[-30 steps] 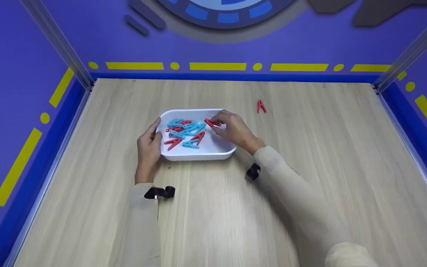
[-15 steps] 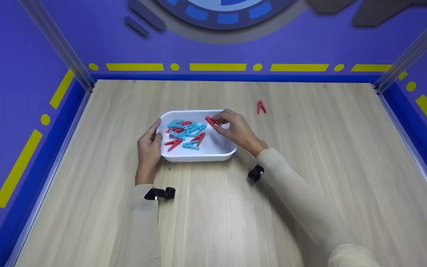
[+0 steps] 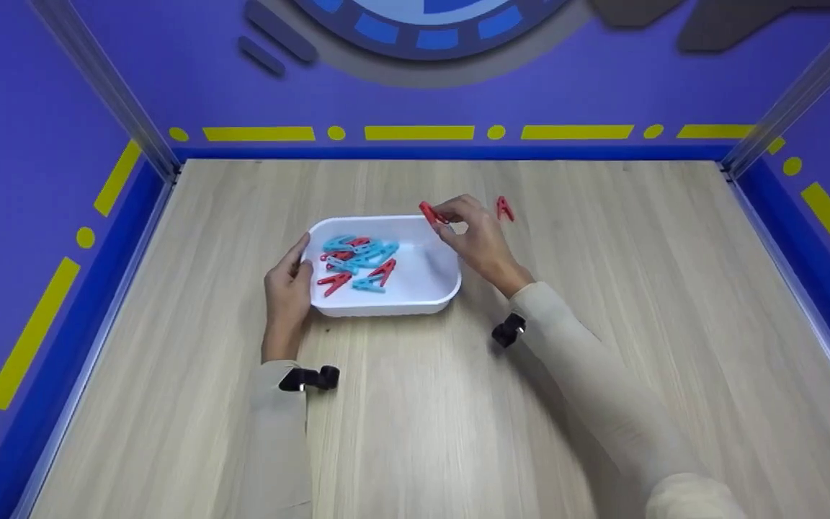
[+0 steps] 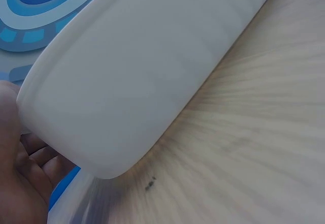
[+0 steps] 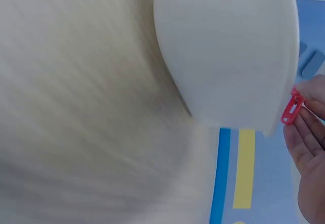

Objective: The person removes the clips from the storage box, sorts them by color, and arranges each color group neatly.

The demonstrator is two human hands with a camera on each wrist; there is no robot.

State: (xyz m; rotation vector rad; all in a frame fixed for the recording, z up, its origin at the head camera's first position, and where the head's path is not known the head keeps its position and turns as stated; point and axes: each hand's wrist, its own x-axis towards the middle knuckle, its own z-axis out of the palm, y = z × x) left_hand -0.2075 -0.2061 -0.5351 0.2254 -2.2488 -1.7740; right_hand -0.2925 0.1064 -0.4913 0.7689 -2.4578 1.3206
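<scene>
A white plastic tub (image 3: 415, 292) stands on the table, its near wall (image 4: 122, 92) filling much of the left wrist view. My left hand (image 3: 287, 299) grips its left end, thumb at the rim and the other fingers along the outside. Inside, towards the left, lies a heap of light blue clothespins (image 3: 368, 252) and red clothespins (image 3: 334, 282). Above the tub's far right corner my right hand (image 3: 476, 234) pinches a red clothespin (image 3: 429, 213) between thumb and fingers. The same red clothespin (image 5: 293, 107) shows at the fingertips in the right wrist view.
Another red clothespin (image 3: 504, 209) lies on the wooden table (image 3: 602, 288), just beyond my right hand. Blue panels (image 3: 415, 108) with yellow dashes stand along the back and both sides.
My right hand has lifted the red clothespin up out of the tub, moving away and slightly right to the far right rim. The left hand keeps its grip on the tub.
</scene>
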